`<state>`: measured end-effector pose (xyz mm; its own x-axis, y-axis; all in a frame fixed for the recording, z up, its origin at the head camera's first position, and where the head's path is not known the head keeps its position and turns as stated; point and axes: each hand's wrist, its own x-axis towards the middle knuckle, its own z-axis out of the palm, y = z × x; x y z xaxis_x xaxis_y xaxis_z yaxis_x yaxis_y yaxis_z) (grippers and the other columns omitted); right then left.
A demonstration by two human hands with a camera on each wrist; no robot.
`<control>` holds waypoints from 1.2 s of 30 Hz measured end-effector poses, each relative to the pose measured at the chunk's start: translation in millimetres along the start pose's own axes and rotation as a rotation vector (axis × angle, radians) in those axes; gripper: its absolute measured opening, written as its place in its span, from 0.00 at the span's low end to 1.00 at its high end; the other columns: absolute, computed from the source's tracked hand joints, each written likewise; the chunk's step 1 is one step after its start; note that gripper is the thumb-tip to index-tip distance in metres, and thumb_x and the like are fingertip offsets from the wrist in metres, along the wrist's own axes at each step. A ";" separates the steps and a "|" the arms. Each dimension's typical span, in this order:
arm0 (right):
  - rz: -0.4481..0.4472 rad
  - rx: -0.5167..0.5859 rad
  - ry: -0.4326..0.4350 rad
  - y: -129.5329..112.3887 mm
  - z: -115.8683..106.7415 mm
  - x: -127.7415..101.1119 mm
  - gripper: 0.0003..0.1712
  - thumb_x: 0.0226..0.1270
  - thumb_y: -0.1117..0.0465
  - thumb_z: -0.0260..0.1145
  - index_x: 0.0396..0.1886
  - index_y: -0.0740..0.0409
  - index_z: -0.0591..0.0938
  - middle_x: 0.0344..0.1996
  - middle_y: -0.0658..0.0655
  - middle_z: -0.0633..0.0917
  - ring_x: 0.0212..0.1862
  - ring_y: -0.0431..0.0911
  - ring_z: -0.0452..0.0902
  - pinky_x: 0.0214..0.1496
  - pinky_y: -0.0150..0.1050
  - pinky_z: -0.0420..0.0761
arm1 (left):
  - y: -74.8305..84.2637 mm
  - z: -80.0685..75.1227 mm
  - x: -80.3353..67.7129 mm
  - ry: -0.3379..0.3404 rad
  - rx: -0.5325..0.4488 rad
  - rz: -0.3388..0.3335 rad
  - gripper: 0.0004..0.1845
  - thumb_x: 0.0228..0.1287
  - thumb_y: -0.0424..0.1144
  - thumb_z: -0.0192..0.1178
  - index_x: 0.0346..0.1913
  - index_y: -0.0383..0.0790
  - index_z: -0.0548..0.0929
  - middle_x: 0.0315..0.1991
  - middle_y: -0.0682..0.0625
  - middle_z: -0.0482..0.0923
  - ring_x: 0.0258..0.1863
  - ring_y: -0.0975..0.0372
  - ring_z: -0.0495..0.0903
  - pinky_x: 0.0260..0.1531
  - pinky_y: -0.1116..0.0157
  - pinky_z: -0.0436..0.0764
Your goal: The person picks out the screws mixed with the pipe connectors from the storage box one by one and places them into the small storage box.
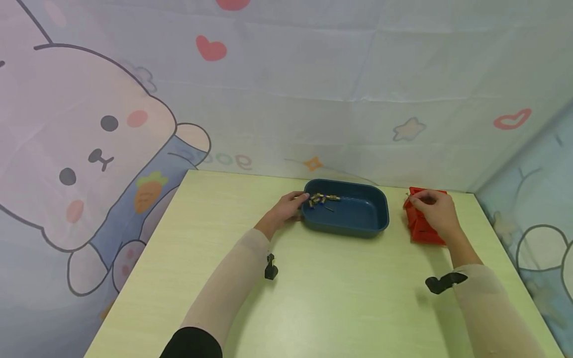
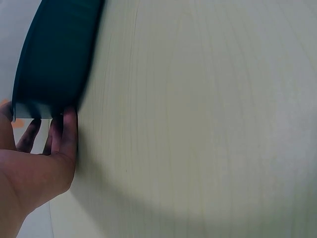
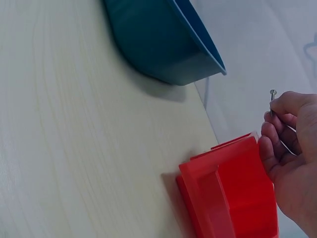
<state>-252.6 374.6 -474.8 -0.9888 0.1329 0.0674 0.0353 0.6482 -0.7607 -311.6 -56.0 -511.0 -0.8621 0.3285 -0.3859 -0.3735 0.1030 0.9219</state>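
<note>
A dark blue tray (image 1: pixel 346 229) stands toward the back of the table. Gathered at its left end are several small brass-coloured fittings (image 1: pixel 332 197), with a thin screw (image 1: pixel 329 209) lying beside them. My left hand (image 1: pixel 283 211) grips the tray's left end, thumb at the rim and fingers against the outer wall (image 2: pixel 39 106). Over a red plastic bin (image 1: pixel 423 234), to the right of the tray, my right hand (image 1: pixel 437 211) pinches a small metal screw (image 3: pixel 272 94) between thumb and forefinger, head upward in the right wrist view. The bin's inside is mostly hidden by that hand.
The pale wood-grain table (image 1: pixel 340 293) ends at a printed cloth backdrop (image 1: pixel 286 124) just behind the tray and bin. Another cloth (image 1: pixel 546 199) hangs along the right side. A strip of table separates tray and bin.
</note>
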 end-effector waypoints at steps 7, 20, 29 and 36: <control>0.037 0.006 -0.002 5.7 -4.6 -1.5 0.24 0.81 0.46 0.66 0.54 0.64 0.84 0.50 0.59 0.81 0.50 0.47 0.73 0.44 0.27 0.76 | -0.2 -1.4 -0.6 -0.004 0.000 0.003 0.33 0.83 0.54 0.57 0.81 0.46 0.67 0.75 0.41 0.70 0.70 0.51 0.74 0.58 0.56 0.85; 0.079 -0.030 -0.010 17.2 -21.4 0.9 0.26 0.83 0.46 0.61 0.58 0.65 0.82 0.53 0.62 0.81 0.50 0.49 0.73 0.42 0.26 0.76 | 1.3 0.0 -3.2 0.008 0.011 0.010 0.32 0.84 0.54 0.56 0.81 0.45 0.66 0.75 0.40 0.69 0.70 0.50 0.75 0.62 0.53 0.83; 0.092 -0.087 0.005 26.6 -33.7 4.8 0.25 0.83 0.47 0.61 0.57 0.66 0.82 0.51 0.63 0.82 0.48 0.49 0.74 0.41 0.27 0.76 | -0.1 1.2 -2.7 0.017 0.018 0.012 0.32 0.83 0.54 0.56 0.81 0.45 0.67 0.75 0.40 0.70 0.70 0.51 0.75 0.60 0.55 0.84; 0.084 -0.099 0.009 31.3 -35.3 6.7 0.25 0.83 0.48 0.61 0.58 0.67 0.82 0.51 0.66 0.82 0.49 0.52 0.75 0.40 0.27 0.75 | -0.4 0.4 -1.7 0.024 0.015 0.009 0.32 0.83 0.54 0.57 0.81 0.45 0.68 0.73 0.40 0.71 0.69 0.51 0.76 0.59 0.55 0.85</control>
<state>-253.0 422.2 -475.4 -0.9805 0.1963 0.0118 0.1327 0.7050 -0.6967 -309.8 -56.2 -510.8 -0.8736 0.3067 -0.3778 -0.3604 0.1139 0.9258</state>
